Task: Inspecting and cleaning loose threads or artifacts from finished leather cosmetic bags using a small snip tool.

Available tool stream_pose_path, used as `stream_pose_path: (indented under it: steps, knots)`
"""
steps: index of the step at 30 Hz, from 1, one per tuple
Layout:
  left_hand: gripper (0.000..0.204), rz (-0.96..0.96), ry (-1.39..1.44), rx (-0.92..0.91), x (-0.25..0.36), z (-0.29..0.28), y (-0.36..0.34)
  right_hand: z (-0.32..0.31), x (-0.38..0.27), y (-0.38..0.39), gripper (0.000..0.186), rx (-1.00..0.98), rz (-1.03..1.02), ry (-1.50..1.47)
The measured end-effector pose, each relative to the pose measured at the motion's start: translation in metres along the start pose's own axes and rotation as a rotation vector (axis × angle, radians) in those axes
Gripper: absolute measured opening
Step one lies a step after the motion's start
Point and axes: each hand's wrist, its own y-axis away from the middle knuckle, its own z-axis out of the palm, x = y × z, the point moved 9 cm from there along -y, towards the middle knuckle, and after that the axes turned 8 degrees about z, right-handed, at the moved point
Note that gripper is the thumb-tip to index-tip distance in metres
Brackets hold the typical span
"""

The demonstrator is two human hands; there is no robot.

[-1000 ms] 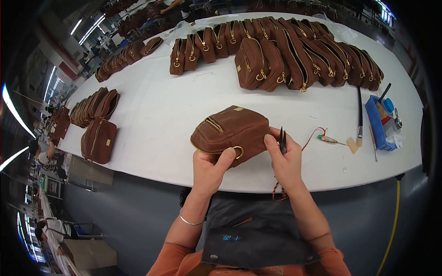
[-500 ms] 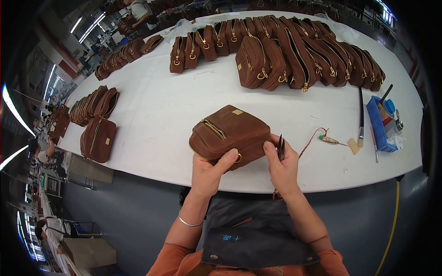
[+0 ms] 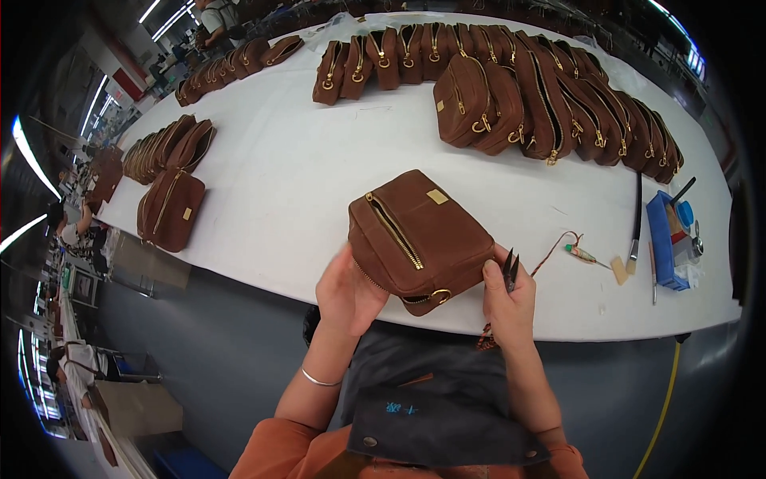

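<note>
A brown leather bag [image 3: 419,227] with a front zipped pocket, gold label patch and gold ring is held over the white table's near edge. My left hand [image 3: 345,291] cups its lower left side, thumb lowered beside the zipper edge. My right hand [image 3: 509,299] grips the right end with its thumb on the bag, also holding dark thread snips [image 3: 512,270] with points up. A braided cord [image 3: 485,339] hangs below that hand. A green-handled awl [image 3: 578,254] with red thread lies to the right, near a small beige block [image 3: 618,270].
Rows of brown bags [image 3: 535,96] line the table's [image 3: 271,176] far side; more [image 3: 167,207] stand at left. At right are a brush [image 3: 635,223] and a blue bin [image 3: 661,239] of tools and jars. Co-workers [image 3: 80,371] work at left and back [image 3: 219,24].
The bag has turned, its pocket face and label now facing up and toward me. My left thumb has come off the ring side; that hand sits further left, more underneath.
</note>
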Motion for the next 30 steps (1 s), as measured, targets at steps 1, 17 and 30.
stream_pose_path:
  steps: [1, 17, 30]
  knots:
    - [0.050, -0.028, 0.064, 0.091, -0.002, -0.016, -0.003, -0.001, 0.000, 0.002, 0.040, 0.002, 0.014, 0.033]
    - [0.020, 0.107, -0.294, 0.342, 0.012, -0.020, 0.001, 0.013, -0.080, 0.019, 0.029, -0.058, -0.224, 0.557]
    - [0.016, 0.261, -0.448, 0.204, 0.026, 0.008, 0.008, 0.106, -0.108, 0.030, 0.028, -0.132, -0.789, 0.665]
